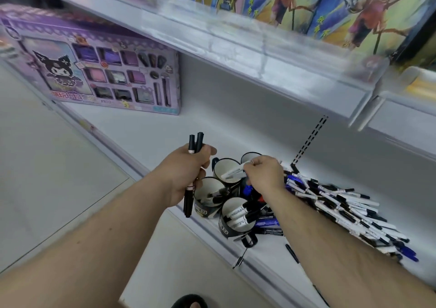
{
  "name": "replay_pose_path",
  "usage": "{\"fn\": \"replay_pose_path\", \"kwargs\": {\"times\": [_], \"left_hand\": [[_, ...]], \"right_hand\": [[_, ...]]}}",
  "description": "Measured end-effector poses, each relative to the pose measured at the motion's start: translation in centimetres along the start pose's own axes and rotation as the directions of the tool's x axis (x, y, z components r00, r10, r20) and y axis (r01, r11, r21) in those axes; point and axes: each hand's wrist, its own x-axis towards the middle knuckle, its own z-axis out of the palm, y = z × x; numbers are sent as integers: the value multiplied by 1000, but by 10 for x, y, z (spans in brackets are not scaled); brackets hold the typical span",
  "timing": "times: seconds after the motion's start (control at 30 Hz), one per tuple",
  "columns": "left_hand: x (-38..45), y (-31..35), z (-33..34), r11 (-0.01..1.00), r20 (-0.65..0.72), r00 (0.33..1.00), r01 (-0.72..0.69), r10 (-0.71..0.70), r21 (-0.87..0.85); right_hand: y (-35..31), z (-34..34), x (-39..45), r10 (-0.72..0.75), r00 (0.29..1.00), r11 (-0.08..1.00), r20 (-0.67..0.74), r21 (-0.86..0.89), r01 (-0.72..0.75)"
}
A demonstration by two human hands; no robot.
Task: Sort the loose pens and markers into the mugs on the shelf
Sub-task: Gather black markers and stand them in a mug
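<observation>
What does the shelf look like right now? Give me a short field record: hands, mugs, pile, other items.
left hand: left hand grips a bundle of slim black pens, upright, beside the mugs
right hand: right hand pinches a white marker with black cap over the rear white-lined dark mug
mugs: at least four; front white-lined dark mug holds several markers; left white-lined dark mug holds a few
pile: large heap of loose black, white and blue markers right of the mugs
other: purple toy cosmetics box at the shelf's left
</observation>
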Motion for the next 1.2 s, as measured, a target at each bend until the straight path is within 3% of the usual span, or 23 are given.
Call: {"fn": "replay_pose_path", "kwargs": {"times": [0.17,0.37,0.43,0.5,0.57,0.67,0.77,0.87,0.93,1.0,1.07,1.2], "left_hand": [[5,-3,3,999,62,998,17,-14,-32],[5,2,19,995,160,987,26,-10,-98],[2,5,24,984,206,978,45,-9,-170],[-2,8,28,962,268,963,86,-14,-260],[-8,9,31,935,333,943,136,-20,-327],[-17,12,36,904,415,910,175,2,-389],[-27,15,44,873,489,871,193,58,-448],[-36,15,52,878,559,824,199,90,-435],[-41,13,56,907,606,792,198,75,-371],[-48,11,60,946,655,754,182,40,-267],[-53,8,65,977,697,717,156,-10,-147],[-63,7,76,995,732,677,99,-76,11]], "right_hand": [[21,34,22,-13,985,976,170,-212,50],[18,34,35,3,964,851,264,-506,136],[12,17,26,4,970,843,244,-523,128],[0,-6,8,-52,988,907,147,-407,108],[-17,-32,-24,-81,996,989,45,-120,86],[-35,-65,-83,15,992,945,127,322,-56],[-37,-79,-130,38,970,875,242,461,-149],[-33,-81,-155,6,995,867,96,496,-53],[-35,-91,-160,-33,992,883,-122,461,86],[-44,-107,-160,-97,975,889,-198,424,175],[-57,-122,-160,-166,981,920,-104,343,192],[-64,-137,-150,-223,971,970,86,-77,230]]}}
